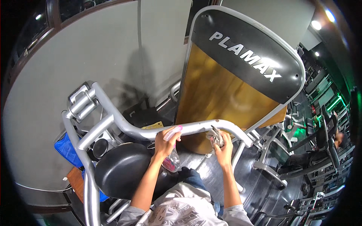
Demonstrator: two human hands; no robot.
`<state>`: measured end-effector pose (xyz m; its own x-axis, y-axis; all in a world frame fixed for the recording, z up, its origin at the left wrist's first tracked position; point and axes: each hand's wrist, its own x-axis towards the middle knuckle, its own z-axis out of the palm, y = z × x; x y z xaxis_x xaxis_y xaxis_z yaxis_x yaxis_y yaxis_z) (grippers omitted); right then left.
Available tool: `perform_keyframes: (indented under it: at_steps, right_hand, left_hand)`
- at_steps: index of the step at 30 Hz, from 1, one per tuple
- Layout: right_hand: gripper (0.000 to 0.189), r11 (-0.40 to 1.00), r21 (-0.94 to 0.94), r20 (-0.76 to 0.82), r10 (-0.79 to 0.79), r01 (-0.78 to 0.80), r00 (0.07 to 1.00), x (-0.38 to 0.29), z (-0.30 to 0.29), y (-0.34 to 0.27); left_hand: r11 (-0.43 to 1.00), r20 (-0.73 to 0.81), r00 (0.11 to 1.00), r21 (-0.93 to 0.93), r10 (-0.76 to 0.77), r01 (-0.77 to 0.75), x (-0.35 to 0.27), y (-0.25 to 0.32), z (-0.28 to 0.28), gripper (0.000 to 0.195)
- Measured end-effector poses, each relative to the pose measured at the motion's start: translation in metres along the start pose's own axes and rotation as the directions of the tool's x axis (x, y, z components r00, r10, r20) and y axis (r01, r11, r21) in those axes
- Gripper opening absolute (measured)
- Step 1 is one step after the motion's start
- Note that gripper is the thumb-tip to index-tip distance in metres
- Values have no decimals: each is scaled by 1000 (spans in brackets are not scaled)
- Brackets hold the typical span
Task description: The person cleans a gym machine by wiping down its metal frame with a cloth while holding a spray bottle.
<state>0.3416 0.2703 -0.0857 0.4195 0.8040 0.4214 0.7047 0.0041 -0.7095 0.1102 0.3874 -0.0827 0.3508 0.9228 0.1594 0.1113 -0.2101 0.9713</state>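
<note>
My left hand (pixel 167 141) grips the neck of a clear plastic spray bottle (pixel 172 161) with a pink and white trigger head; reddish colour shows low in the bottle. My right hand (pixel 223 145) holds a crumpled grey cloth (pixel 216 138) beside the curved silver frame tube (pixel 198 127) of a gym machine. Both hands are near this tube, the left close to its middle and the right by its bend. Whether the cloth touches the tube I cannot tell. A black padded seat (pixel 124 169) lies to the left, below the tube.
A tall machine cover (pixel 223 90) with a gold-brown panel stands ahead, beside a grey wall (pixel 93 56). At left are a silver upright (pixel 90 186) and a blue object (pixel 66 149). A person (pixel 338 139) is at far right among gym machines.
</note>
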Motion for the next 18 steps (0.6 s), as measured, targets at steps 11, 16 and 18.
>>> perform_keyframes:
  at_steps: [11,16,18]
  right_hand:
    - [44,942,-189,119,-257,276,959,30,59,-4]
    - [52,916,-84,379,-335,393,862,42,59,-18]
    - [51,924,-69,416,-316,376,853,49,47,-13]
  left_hand:
    - [979,54,978,24,-202,201,10,-3,-4,33]
    - [966,44,975,-133,-216,220,10,3,-4,31]
    - [951,63,964,-159,-258,265,11,4,-7,32]
